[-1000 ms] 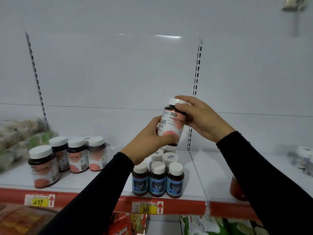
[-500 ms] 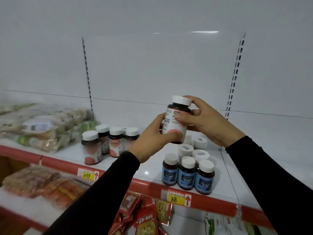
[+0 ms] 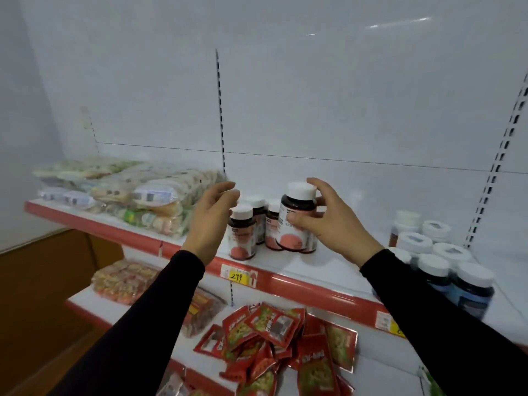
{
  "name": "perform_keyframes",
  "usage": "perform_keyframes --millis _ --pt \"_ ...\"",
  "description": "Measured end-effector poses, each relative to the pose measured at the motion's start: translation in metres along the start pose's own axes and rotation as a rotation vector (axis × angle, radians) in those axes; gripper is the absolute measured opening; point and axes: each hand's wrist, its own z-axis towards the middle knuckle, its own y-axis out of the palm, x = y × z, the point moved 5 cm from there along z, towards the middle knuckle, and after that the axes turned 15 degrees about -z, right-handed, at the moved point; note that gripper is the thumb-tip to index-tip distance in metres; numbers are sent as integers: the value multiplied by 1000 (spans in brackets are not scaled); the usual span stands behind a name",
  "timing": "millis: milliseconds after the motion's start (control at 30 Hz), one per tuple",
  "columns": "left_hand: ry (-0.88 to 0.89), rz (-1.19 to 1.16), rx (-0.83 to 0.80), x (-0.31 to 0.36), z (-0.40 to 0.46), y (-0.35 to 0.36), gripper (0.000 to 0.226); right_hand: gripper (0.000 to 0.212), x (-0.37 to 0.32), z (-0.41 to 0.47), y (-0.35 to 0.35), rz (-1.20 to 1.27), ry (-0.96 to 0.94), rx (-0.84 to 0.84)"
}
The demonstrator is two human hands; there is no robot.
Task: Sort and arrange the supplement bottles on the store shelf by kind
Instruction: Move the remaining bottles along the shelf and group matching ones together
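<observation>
Fingers (image 3: 304, 221) of the right hand (image 3: 334, 230) wrap the pink-label bottle (image 3: 297, 221), thumb near its white cap, while the left hand (image 3: 213, 221) hangs loosely spread and holds nothing. On the shelf (image 3: 285, 267), the bottle sits low at the right end of the pink-label group (image 3: 251, 230), above the 299 price tag (image 3: 238, 277); whether its base touches yet I cannot tell. To finish well, set it flat and upright just beside its neighbours, label forward, then let go without knocking them. A second ago both hands held this bottle high over the blue-label bottles (image 3: 454, 281), far to the right of that tag; now only the right carries it.
</observation>
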Motion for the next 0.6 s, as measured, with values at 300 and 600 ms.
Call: perform_keyframes --millis 300,600 --pt "-178 106 -191 -57 55 -62 33 82 13 10 75 -160 182 123" --pt "-337 101 -338 -94 59 -53 41 70 15 1 98 -146 239 158"
